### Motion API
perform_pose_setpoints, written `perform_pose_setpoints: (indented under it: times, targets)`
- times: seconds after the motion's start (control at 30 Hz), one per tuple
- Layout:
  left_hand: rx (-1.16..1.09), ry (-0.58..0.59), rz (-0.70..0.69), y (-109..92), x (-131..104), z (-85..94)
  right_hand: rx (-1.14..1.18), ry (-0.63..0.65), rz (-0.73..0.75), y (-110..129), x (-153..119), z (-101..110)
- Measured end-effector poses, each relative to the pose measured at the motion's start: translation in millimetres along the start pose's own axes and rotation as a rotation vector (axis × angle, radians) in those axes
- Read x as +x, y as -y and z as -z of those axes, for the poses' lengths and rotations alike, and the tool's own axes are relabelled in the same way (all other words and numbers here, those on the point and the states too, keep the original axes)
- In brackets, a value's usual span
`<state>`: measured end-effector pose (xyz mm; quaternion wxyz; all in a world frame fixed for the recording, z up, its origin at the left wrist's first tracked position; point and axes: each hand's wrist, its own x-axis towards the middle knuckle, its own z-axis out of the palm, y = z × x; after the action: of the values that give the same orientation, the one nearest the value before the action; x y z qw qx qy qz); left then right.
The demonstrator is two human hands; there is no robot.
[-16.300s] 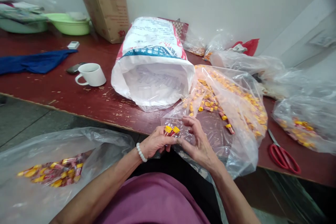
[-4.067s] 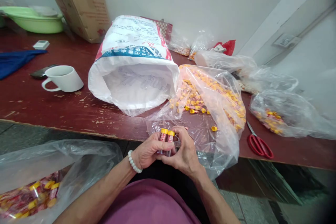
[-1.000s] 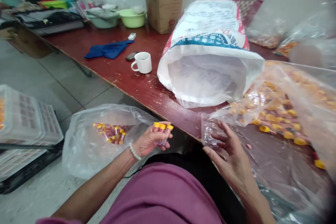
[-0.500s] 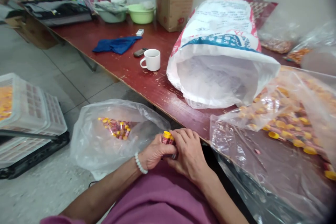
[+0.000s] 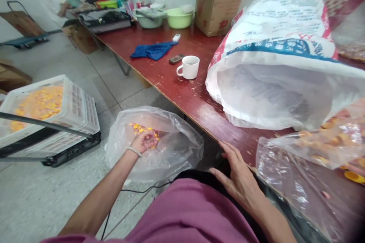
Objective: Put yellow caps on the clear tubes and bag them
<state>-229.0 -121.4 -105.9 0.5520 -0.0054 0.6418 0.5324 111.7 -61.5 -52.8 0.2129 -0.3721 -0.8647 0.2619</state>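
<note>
My left hand (image 5: 145, 140), a pale bead bracelet on its wrist, reaches over the mouth of a clear plastic bag (image 5: 176, 159) on the floor. Its fingers are apart and loosely curled, and I see nothing held in them. Below it lie small tubes with yellow caps (image 5: 139, 127) and red-pink bodies, partly hidden by the hand. My right hand (image 5: 238, 174) is at the edge of the red table (image 5: 182, 98), fingers spread and holding nothing. A clear plastic sheet or bag (image 5: 288, 171) lies to its right, with more yellow-capped pieces (image 5: 353, 176) at the far right.
A large white woven sack (image 5: 279, 45) lies on the table, mouth towards me. Behind are a white mug (image 5: 190, 67), a phone (image 5: 176, 59), a blue cloth (image 5: 152, 51) and basins (image 5: 179, 18). White crates (image 5: 82, 110) stand on a trolley at left. A person stands far left.
My hands have parted. The left went down and left over the floor bag, and the yellow-capped tubes it held have left it. The right has opened. The view has swung left.
</note>
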Motion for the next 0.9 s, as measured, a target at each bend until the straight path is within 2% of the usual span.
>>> perform_pose_setpoints:
  times: [0.1,0.17,0.23,0.33,0.4,0.47,0.5,0.57,0.6,0.63,0.77,0.83,0.9]
  targets:
    - [-0.066,-0.085,-0.036,-24,12,24.3,0.068,0.016,-0.019,-4,-4,-2]
    - [-0.091,-0.102,-0.037,-29,9,25.7,0.106,0.012,-0.018,0,-6,-2]
    - [-0.101,-0.094,-0.025,-25,-3,14.1,0.134,0.001,-0.016,5,-7,1]
    - [-0.117,-0.022,-0.032,-8,-34,-25.6,0.150,-0.031,-0.015,8,-9,11]
    - [-0.058,0.120,-0.099,1,-58,-64.0,0.145,-0.061,-0.026,6,-11,20]
    - [0.083,0.351,-0.247,4,-75,-111.1,0.134,-0.097,-0.043,3,-15,29]
    - [0.152,0.430,-0.360,3,-78,-137.5,0.128,-0.117,-0.051,2,-17,33]
    - [0.360,0.507,-0.640,-5,-69,-194.5,0.111,-0.154,-0.056,1,-22,42]
    - [0.534,0.511,-0.788,-12,-59,-223.9,0.098,-0.175,-0.052,0,-26,47]
    - [0.752,0.456,-0.926,-21,-45,-253.0,0.082,-0.194,-0.050,-1,-31,51]
    - [1.011,0.323,-1.071,-60,15,-358.3,-0.045,-0.335,-0.113,-17,-63,75]
    - [1.118,0.267,-1.120,-76,38,-399.4,-0.139,-0.449,-0.178,-34,-86,90]
    - [1.217,0.214,-1.147,-89,56,-430.6,-0.230,-0.542,-0.257,-55,-110,108]
